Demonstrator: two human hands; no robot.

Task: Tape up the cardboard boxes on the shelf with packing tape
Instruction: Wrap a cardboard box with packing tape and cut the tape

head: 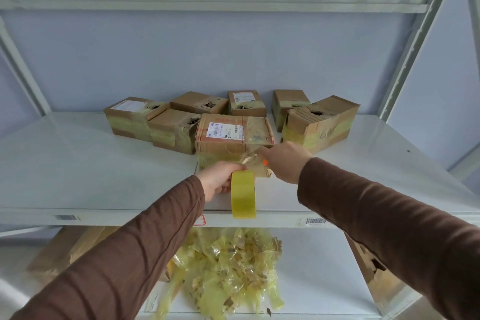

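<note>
We reach both brown-sleeved arms forward toward the front box [233, 140]: our left hand [220, 179] grips the tape roll [243, 193], our right hand [284, 161] touches its near face.

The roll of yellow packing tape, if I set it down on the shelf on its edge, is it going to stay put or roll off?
The roll of yellow packing tape, held by the left hand near the shelf's front edge, is round, so on edge it would probably roll. The shelf surface looks smooth and glossy, offering little to stop it. Laid flat, it likely stays.

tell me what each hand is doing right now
Left hand: grips the yellow roll of packing tape.
Right hand: pinches the tape's pulled-out clear strip against the front cardboard box.
</note>
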